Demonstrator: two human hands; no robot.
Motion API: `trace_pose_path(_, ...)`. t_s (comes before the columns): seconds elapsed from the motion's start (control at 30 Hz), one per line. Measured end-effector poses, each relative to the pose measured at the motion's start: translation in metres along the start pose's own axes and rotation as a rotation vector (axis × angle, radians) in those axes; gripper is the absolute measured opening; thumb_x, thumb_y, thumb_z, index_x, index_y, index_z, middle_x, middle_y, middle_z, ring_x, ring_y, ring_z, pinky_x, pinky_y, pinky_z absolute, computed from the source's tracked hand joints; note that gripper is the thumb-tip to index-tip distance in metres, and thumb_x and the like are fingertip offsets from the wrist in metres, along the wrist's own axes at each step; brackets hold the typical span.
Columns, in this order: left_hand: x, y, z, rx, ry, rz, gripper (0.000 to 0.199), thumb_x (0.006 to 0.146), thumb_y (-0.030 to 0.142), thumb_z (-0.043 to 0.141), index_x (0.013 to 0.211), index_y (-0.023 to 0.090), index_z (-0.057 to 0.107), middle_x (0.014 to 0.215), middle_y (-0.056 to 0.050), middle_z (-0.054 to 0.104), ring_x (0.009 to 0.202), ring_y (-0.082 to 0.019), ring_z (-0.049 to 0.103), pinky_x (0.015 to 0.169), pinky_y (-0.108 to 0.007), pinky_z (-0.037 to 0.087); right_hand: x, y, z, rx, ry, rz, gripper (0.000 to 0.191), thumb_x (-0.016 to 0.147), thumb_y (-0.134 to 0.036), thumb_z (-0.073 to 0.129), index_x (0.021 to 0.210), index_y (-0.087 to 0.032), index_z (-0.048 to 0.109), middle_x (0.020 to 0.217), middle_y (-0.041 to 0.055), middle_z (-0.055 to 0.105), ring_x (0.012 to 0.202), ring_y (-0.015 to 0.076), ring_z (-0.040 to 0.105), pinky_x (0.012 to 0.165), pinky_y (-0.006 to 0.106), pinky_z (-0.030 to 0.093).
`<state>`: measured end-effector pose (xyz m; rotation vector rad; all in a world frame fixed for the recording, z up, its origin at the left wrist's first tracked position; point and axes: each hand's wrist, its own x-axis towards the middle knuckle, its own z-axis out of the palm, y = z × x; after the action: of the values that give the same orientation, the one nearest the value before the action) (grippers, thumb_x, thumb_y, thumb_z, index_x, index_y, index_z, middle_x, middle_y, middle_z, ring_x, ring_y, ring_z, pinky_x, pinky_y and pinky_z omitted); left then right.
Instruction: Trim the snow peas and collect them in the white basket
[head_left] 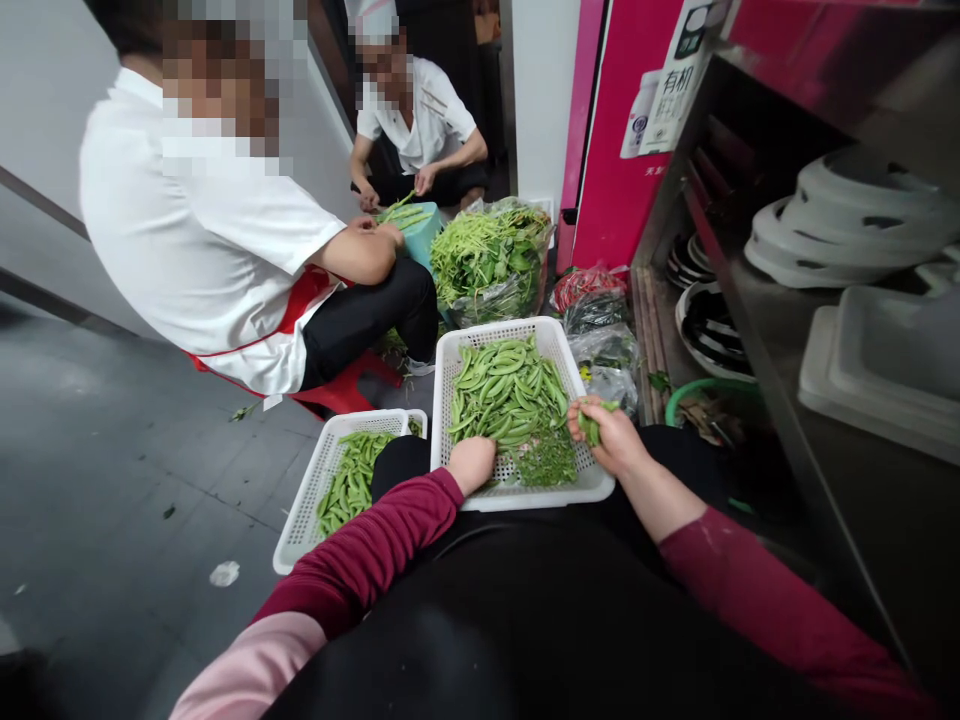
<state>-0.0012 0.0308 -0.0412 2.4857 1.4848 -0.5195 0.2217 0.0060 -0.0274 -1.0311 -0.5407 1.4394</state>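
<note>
A white perforated basket [448, 400] rests on my lap, holding a heap of green pea pods [510, 385] and a pile of small green trimmings [547, 458] at its near right corner. Over the near left part of the basket is my left hand [472, 464], its fingers curled down by the pods; whether they hold anything is hidden. My right hand [609, 436] is closed round some green pods [590, 430] at the basket's right rim. A second white basket [300, 505] with more pods [352, 482] stands low on the left.
Two people in white shirts [187, 220] sit ahead and to the left, one on a red stool [349, 390]. A bag of leafy greens [487, 255] lies beyond my basket. On the right are a metal shelf [780, 380] with dishes and a green-rimmed bin [675, 396].
</note>
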Motion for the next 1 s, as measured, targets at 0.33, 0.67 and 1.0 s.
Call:
trace_pose_path(0.33, -0.001, 0.009, -0.022, -0.023, 0.098, 0.085, 0.034, 0.082, 0.038, 0.037, 0.087, 0.014, 0.062, 0.084, -0.012, 0.061, 0.078, -0.022, 0.059, 0.067, -0.031, 0.045, -0.017, 0.025, 0.017, -0.471, -0.215, 0.199, 0.026, 0.067, -0.04, 0.06, 0.078, -0.018, 0.054, 0.038, -0.0109, 0.035, 0.029, 0.0045, 0.028, 0.03, 0.017, 0.02)
trace_pose_path(0.67, -0.013, 0.038, -0.038, -0.302, 0.31, 0.202, 0.024, 0.078, 0.033, 0.044, 0.081, 0.015, 0.058, 0.076, -0.005, 0.058, 0.066, -0.013, 0.055, 0.061, -0.023, 0.041, -0.02, 0.036, 0.026, -0.46, -0.125, 0.138, 0.03, 0.065, -0.045, 0.059, 0.064, -0.02, 0.045, 0.031, -0.0105, 0.035, 0.026, 0.0052, 0.026, 0.029, 0.018, 0.018)
trace_pose_path(1.0, -0.028, 0.028, -0.038, -0.428, 0.292, 0.401, 0.025, 0.086, 0.027, 0.033, 0.089, 0.016, 0.056, 0.084, -0.005, 0.059, 0.077, -0.013, 0.055, 0.071, -0.022, 0.041, -0.019, 0.019, 0.017, -0.172, -0.228, 0.227, 0.027, 0.068, -0.041, 0.058, 0.076, -0.015, 0.053, 0.033, -0.0095, 0.035, 0.028, 0.0042, 0.025, 0.03, 0.017, 0.018)
